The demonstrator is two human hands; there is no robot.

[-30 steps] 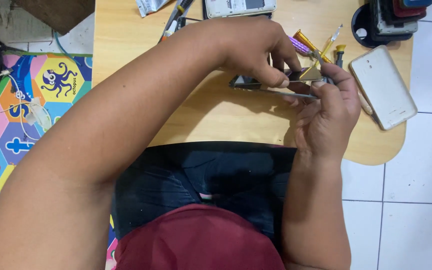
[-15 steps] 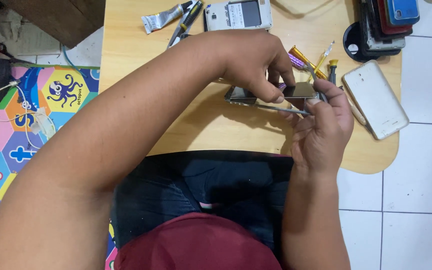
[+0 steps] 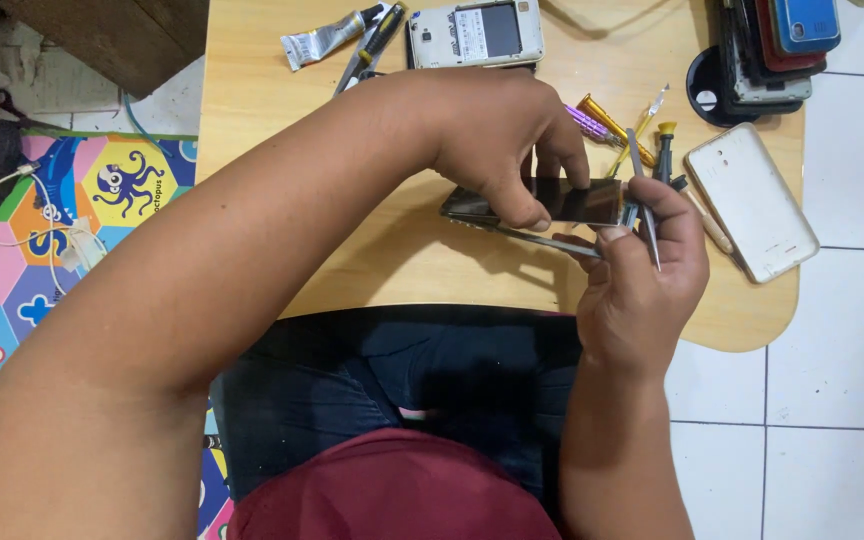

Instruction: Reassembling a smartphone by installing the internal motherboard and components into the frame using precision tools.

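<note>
Left hand (image 3: 497, 140) pinches the phone (image 3: 562, 200) above the counter (image 3: 252, 120); right hand (image 3: 642, 270) grips tweezers (image 3: 642, 205), prying; steadiness looks needed next.

Home phone-repair spot: play mat (image 3: 72, 230), screwdrivers (image 3: 612, 125).

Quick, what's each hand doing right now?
Left hand: closed, fingers pinching the dark phone.
Right hand: closed on thin metal tweezers, its fingers also at the phone's end.
</note>
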